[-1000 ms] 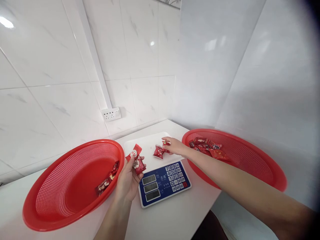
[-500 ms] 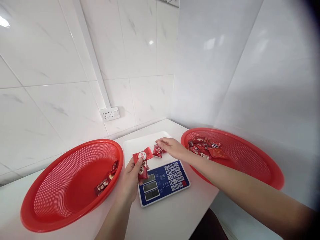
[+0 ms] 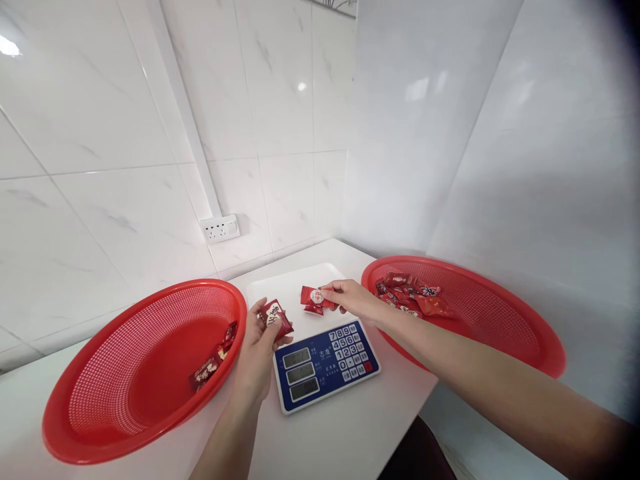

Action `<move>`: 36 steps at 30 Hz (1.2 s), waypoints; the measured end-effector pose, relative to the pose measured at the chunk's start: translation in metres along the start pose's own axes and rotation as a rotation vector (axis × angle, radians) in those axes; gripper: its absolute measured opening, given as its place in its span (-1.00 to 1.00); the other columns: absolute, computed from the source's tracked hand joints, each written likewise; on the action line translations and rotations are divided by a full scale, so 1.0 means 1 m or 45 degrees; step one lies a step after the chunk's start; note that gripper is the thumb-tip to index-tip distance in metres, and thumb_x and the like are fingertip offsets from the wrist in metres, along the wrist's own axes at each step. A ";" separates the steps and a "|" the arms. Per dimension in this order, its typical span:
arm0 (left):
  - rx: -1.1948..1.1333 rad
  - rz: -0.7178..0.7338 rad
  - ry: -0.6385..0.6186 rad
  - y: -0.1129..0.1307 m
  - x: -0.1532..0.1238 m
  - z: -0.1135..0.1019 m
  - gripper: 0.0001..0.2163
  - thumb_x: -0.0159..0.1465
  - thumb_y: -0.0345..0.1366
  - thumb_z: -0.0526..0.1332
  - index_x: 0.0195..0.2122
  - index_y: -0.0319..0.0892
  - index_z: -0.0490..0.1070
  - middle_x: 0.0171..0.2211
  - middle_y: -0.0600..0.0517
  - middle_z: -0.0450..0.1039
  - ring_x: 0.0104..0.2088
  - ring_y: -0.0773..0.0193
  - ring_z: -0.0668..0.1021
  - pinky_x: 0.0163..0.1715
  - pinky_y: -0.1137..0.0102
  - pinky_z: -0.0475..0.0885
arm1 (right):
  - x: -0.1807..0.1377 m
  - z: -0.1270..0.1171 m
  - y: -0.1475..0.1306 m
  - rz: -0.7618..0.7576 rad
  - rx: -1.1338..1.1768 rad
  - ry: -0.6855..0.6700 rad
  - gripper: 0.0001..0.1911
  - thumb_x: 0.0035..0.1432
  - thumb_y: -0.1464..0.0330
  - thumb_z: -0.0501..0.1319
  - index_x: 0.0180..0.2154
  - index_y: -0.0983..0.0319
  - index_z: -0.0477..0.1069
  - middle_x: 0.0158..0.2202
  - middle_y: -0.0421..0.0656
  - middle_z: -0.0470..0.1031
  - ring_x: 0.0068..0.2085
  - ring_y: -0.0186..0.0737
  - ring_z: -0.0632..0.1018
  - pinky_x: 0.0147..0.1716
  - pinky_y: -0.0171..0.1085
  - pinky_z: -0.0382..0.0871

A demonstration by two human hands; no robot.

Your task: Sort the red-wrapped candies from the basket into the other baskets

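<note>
My left hand (image 3: 257, 353) is closed on a red wrapped candy (image 3: 275, 317) at the left front corner of a white scale platform (image 3: 285, 288). My right hand (image 3: 347, 299) pinches red wrapped candies (image 3: 314, 300) over the platform's near edge, above the blue keypad panel (image 3: 325, 363). A red mesh basket (image 3: 125, 407) on my left holds a few candies (image 3: 213, 360). A second red basket (image 3: 500, 333) on my right holds a heap of several candies (image 3: 410, 297).
The scale and both baskets stand on a white counter (image 3: 345, 440) in a tiled corner. A white wall socket (image 3: 220, 228) sits on the tiles behind the scale. The counter's front edge drops off at lower right beside a dark object (image 3: 420, 457).
My left hand has tilted its candy down and drawn it slightly left. My right hand slid left along the platform and has lifted the candies that lay there.
</note>
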State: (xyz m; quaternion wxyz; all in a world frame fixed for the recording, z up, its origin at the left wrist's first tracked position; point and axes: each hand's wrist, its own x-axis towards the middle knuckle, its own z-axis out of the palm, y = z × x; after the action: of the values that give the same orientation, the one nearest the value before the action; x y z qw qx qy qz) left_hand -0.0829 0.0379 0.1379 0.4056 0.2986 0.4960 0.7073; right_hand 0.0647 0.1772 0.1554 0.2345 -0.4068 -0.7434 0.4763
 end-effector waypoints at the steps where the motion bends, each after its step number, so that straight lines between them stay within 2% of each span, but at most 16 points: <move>1: -0.056 0.003 0.001 0.001 0.000 0.000 -0.50 0.08 -0.31 0.26 0.04 -0.01 0.13 -0.24 0.06 0.40 -0.30 0.31 0.51 -0.34 0.41 0.45 | 0.001 -0.001 0.005 -0.009 -0.081 -0.022 -0.80 0.11 0.29 0.13 -0.33 0.26 0.45 -0.52 -0.18 0.45 -0.49 -0.33 0.44 -0.57 -0.40 0.25; 4: -0.155 -0.002 -0.006 0.002 0.001 0.000 -0.53 0.06 -0.36 0.27 -0.01 -0.02 0.17 -0.26 0.09 0.42 -0.28 0.32 0.51 -0.26 0.38 0.44 | 0.001 -0.002 0.019 -0.136 -0.399 -0.048 -0.83 0.10 0.34 0.13 -0.29 0.21 0.48 -0.44 -0.18 0.50 -0.38 -0.23 0.49 -0.43 -0.32 0.31; 7: -0.175 0.011 -0.013 -0.001 0.002 0.000 -0.64 0.03 -0.34 0.31 -0.15 -0.10 0.25 -0.28 0.07 0.44 -0.29 0.32 0.51 -0.23 0.35 0.43 | -0.001 -0.007 0.025 -0.233 -0.665 0.093 -0.81 0.07 0.39 0.16 -0.25 0.13 0.48 -0.24 -0.15 0.50 -0.23 -0.13 0.48 -0.30 -0.25 0.29; 9: -0.113 0.030 -0.054 -0.004 0.003 0.000 -0.69 0.03 -0.30 0.32 -0.21 -0.14 0.29 -0.25 0.04 0.45 -0.29 0.31 0.51 -0.23 0.36 0.43 | -0.003 -0.011 0.024 -0.274 -0.755 0.178 -0.79 0.09 0.39 0.14 -0.23 0.12 0.47 -0.15 -0.14 0.47 -0.23 -0.15 0.47 -0.27 -0.25 0.29; 11: 0.024 0.031 -0.117 -0.005 0.002 0.000 -0.72 0.06 -0.26 0.30 -0.20 -0.14 0.34 -0.21 0.02 0.45 -0.30 0.32 0.50 -0.26 0.41 0.41 | -0.007 -0.014 0.018 -0.329 -0.687 0.190 -0.79 0.12 0.36 0.12 -0.20 0.14 0.45 -0.14 -0.14 0.46 -0.27 -0.20 0.47 -0.25 -0.25 0.29; 13: 0.192 0.019 -0.213 -0.006 0.000 0.001 -0.72 0.08 -0.25 0.28 -0.16 -0.14 0.38 -0.20 0.00 0.46 -0.29 0.32 0.49 -0.26 0.45 0.39 | -0.014 -0.012 0.011 -0.391 -0.498 0.107 -0.77 0.15 0.30 0.10 -0.16 0.16 0.43 -0.17 -0.15 0.47 -0.26 -0.22 0.47 -0.22 -0.26 0.30; 16: 0.312 -0.048 -0.412 -0.006 -0.008 0.005 -0.72 0.09 -0.27 0.28 -0.16 -0.12 0.38 -0.28 0.01 0.47 -0.28 0.30 0.48 -0.29 0.47 0.36 | -0.031 -0.003 0.004 -0.463 -0.287 -0.153 -0.73 0.13 0.23 0.12 -0.15 0.18 0.42 -0.24 -0.17 0.50 -0.24 -0.22 0.47 -0.26 -0.30 0.31; 18: 0.291 -0.126 -0.513 -0.007 -0.013 0.008 -0.75 0.07 -0.27 0.29 -0.21 -0.10 0.36 -0.34 0.04 0.47 -0.30 0.29 0.48 -0.32 0.46 0.36 | -0.042 0.005 0.003 -0.448 -0.268 -0.284 -0.79 0.11 0.24 0.14 -0.26 0.18 0.45 -0.36 -0.21 0.49 -0.32 -0.24 0.46 -0.35 -0.33 0.29; 21: 0.314 -0.182 -0.575 -0.010 -0.017 0.010 -0.77 0.08 -0.25 0.29 -0.25 -0.08 0.31 -0.42 0.08 0.44 -0.38 0.31 0.46 -0.40 0.47 0.34 | -0.051 0.011 0.005 -0.388 -0.322 -0.307 -0.84 0.08 0.29 0.15 -0.45 0.20 0.43 -0.53 -0.25 0.42 -0.44 -0.29 0.41 -0.47 -0.36 0.22; 25: 0.479 -0.027 -0.496 -0.012 -0.013 0.008 -0.79 0.12 -0.24 0.25 -0.21 -0.08 0.35 -0.45 0.08 0.41 -0.44 0.33 0.42 -0.43 0.48 0.30 | -0.042 -0.006 0.008 -0.329 -0.286 -0.246 -0.84 0.06 0.29 0.16 -0.47 0.22 0.41 -0.54 -0.26 0.40 -0.46 -0.32 0.39 -0.48 -0.37 0.21; 28: 0.555 0.054 -0.399 -0.009 -0.010 0.005 -0.79 0.12 -0.22 0.23 -0.21 -0.08 0.37 -0.41 0.06 0.43 -0.42 0.32 0.43 -0.42 0.48 0.31 | -0.026 -0.030 0.013 -0.151 -0.202 -0.199 -0.79 0.06 0.23 0.15 -0.44 0.24 0.41 -0.54 -0.24 0.40 -0.49 -0.33 0.39 -0.52 -0.37 0.24; 30: 0.592 0.066 -0.373 -0.007 -0.009 0.003 -0.80 0.14 -0.20 0.21 -0.20 -0.07 0.37 -0.39 0.05 0.44 -0.40 0.30 0.44 -0.42 0.47 0.31 | -0.016 -0.044 0.020 -0.045 -0.272 -0.147 -0.77 0.08 0.23 0.13 -0.40 0.25 0.43 -0.52 -0.21 0.43 -0.49 -0.31 0.42 -0.52 -0.36 0.26; 33: 0.631 0.069 -0.368 -0.005 -0.010 0.001 -0.79 0.16 -0.20 0.19 -0.18 -0.07 0.35 -0.36 0.04 0.44 -0.38 0.30 0.44 -0.41 0.47 0.32 | -0.006 -0.052 0.032 -0.025 -0.501 -0.030 -0.81 0.07 0.31 0.16 -0.29 0.25 0.47 -0.36 -0.12 0.50 -0.35 -0.20 0.48 -0.38 -0.29 0.32; 36: 0.626 0.064 -0.354 -0.004 -0.011 0.001 -0.79 0.15 -0.19 0.20 -0.18 -0.07 0.37 -0.37 0.05 0.44 -0.39 0.31 0.44 -0.41 0.47 0.32 | -0.006 -0.046 0.040 -0.129 -0.646 0.076 -0.71 0.04 0.37 0.19 -0.13 0.22 0.43 -0.13 -0.06 0.46 -0.16 -0.10 0.46 -0.17 -0.22 0.29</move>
State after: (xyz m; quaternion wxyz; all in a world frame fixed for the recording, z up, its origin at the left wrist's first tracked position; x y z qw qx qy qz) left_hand -0.0756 0.0300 0.1342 0.3675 0.4945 0.5847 0.5278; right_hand 0.1173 0.2046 0.1395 0.1704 -0.4286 -0.8513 0.2501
